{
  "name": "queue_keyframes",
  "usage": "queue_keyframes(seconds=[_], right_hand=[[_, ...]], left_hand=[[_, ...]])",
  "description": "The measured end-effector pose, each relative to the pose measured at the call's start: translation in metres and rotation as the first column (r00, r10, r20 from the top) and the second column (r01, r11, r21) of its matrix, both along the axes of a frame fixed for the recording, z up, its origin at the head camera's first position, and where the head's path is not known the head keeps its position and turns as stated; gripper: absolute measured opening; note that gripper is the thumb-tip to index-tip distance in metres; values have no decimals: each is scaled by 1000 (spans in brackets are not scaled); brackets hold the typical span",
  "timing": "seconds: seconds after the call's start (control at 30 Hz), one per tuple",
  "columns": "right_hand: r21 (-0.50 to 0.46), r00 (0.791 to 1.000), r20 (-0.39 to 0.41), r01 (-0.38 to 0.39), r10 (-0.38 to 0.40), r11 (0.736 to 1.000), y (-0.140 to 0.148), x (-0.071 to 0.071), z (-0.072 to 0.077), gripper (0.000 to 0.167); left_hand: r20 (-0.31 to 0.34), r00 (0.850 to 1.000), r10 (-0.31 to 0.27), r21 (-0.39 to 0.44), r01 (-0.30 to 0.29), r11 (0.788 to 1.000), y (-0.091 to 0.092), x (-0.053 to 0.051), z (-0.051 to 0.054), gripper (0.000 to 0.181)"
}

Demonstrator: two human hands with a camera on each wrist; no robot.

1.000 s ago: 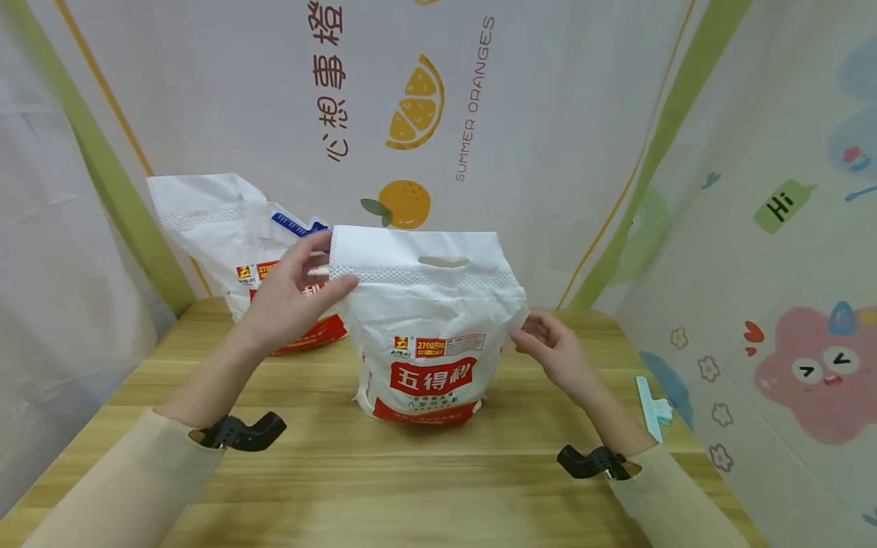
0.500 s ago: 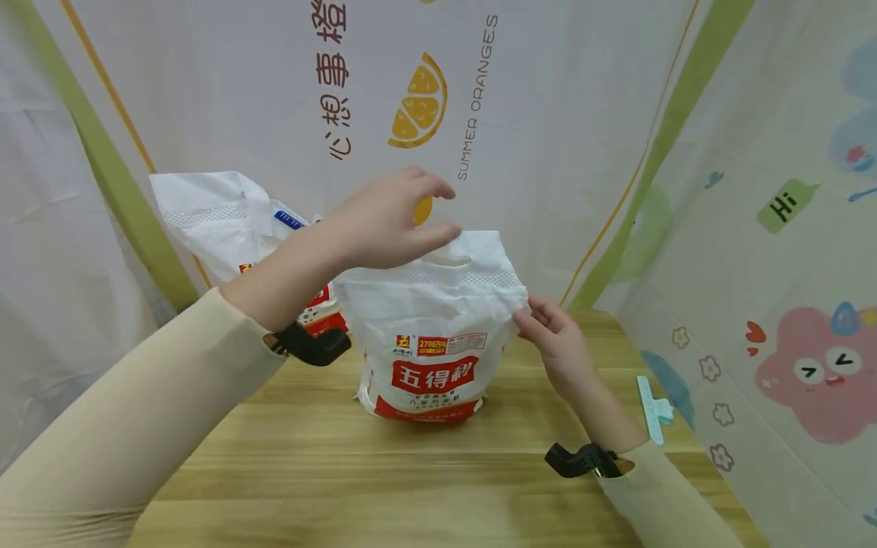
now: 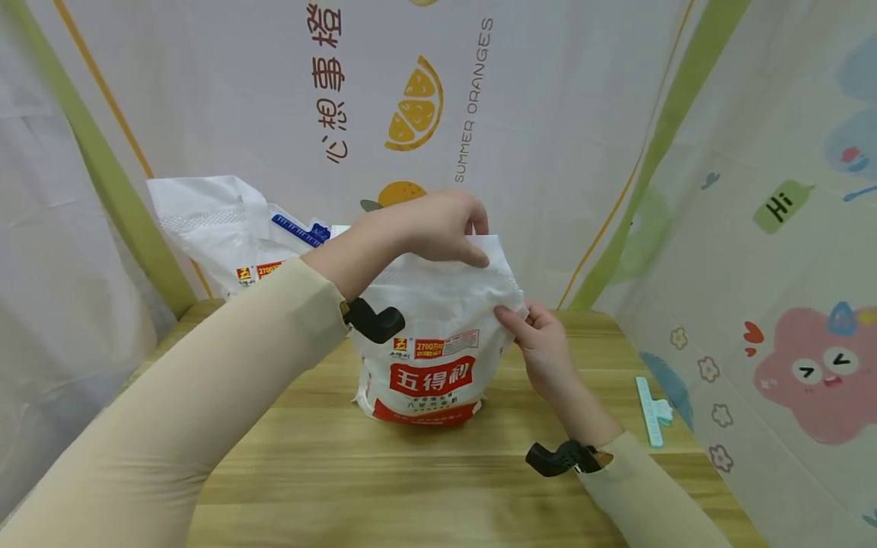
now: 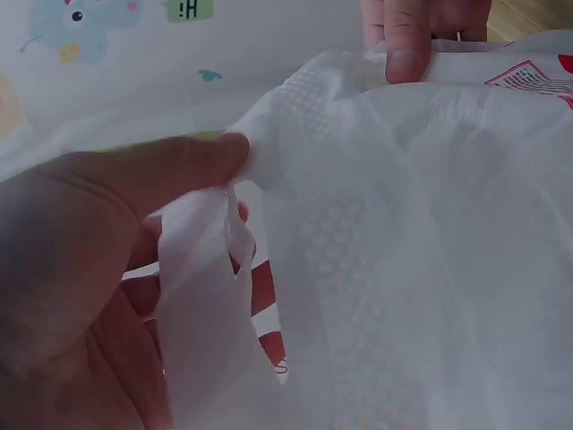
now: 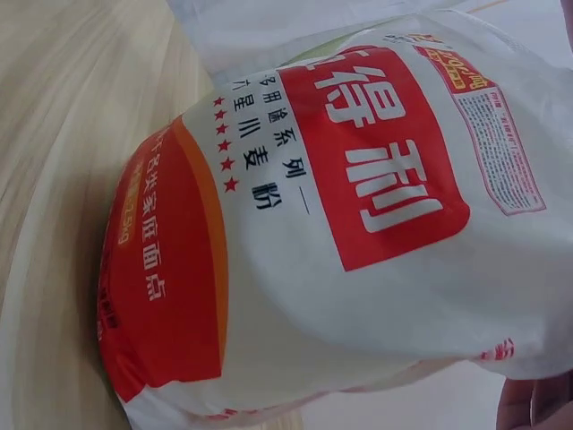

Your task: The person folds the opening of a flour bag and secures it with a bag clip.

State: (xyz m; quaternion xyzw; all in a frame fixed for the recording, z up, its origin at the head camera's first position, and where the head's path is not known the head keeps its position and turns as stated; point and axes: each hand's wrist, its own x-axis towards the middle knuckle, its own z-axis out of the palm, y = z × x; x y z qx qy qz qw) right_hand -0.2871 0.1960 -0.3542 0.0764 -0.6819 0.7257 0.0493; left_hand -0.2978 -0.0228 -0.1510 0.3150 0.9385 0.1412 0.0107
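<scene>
A white flour bag (image 3: 425, 327) with red labels stands upright on the wooden table. My left hand (image 3: 445, 228) reaches across its top and pinches the handle band near the right end; in the left wrist view the thumb of that hand (image 4: 98, 233) lies on the white band beside the handle slot, fingers behind. At the bag's upper right corner, my right hand (image 3: 544, 346) pinches the edge, thumb in front. The right wrist view shows the bag's printed front (image 5: 358, 197) close up, with a few fingertips at the lower right edge.
Behind on the left leans a second white bag (image 3: 205, 221) with a blue-and-white strip (image 3: 299, 229) near its top, partly hidden by my left arm. A pale turquoise clip (image 3: 651, 412) lies at the table's right side. Printed curtains (image 3: 562, 114) rise behind the table (image 3: 329, 472).
My left hand has moved from the bag's upper left corner across to the right part of its handle band. My right hand has shifted slightly inward onto the right corner.
</scene>
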Motion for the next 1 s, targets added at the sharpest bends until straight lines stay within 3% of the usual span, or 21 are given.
queue_keyframes(seconds=[0.13, 0.23, 0.4, 0.5, 0.63, 0.87, 1.0], right_hand=[[-14, 1000, -12, -6, 6, 1000, -1, -1, -1, 20], [-84, 999, -37, -39, 36, 996, 4, 0, -5, 11], [-159, 993, -97, -83, 68, 984, 15, 0, -20, 26], [-101, 994, -107, -36, 25, 994, 16, 0, -26, 22], [-7, 992, -113, 48, -48, 999, 16, 1, -26, 2], [28, 986, -135, 98, -93, 995, 15, 4, -27, 21], [4, 986, -145, 83, -82, 997, 13, 4, -28, 15]], left_hand=[[1, 1000, -11, 9, 11, 1000, 0, -1, -1, 25], [-15, 1000, -24, 12, 24, 1000, 1, -1, -2, 25], [-33, 999, -41, 17, 42, 999, 5, 0, -1, 19], [-48, 997, -53, 18, 54, 998, 5, 0, -1, 16], [-96, 993, -71, 11, 73, 997, 3, -1, -2, 16], [-174, 979, -106, -19, 104, 994, -3, -1, -4, 20], [-127, 985, -114, -13, 114, 993, -4, -4, -3, 16]])
